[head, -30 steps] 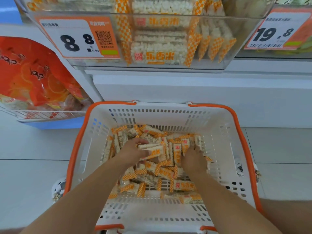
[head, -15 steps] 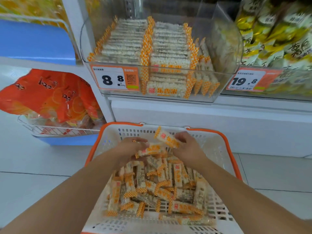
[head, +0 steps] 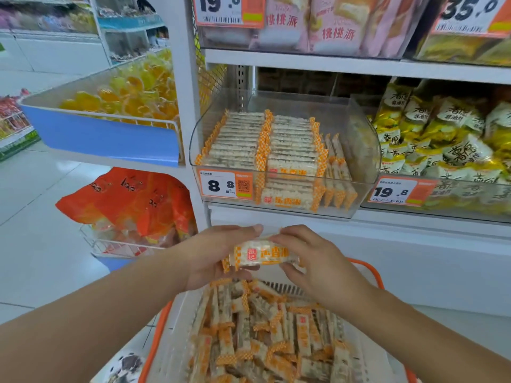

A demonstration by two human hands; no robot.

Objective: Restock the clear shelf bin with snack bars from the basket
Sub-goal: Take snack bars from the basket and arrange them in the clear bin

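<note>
1. Snack bar (head: 261,254), held level above the basket (head: 154,338), with both hands curled round it.
2. Left hand (head: 213,254) grips its left end; right hand (head: 312,261) pinches the right end.
3. Loose bars (head: 265,335) fill the basket below.
4. The clear bin (head: 284,158), farther off, holds neat rows above a price tag (head: 225,185).

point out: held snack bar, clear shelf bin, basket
held snack bar (head: 261,254): head view, on its printed front label.
clear shelf bin (head: 356,150): head view, on its bare right wall.
basket (head: 156,335): head view, on its orange left rim.
</note>
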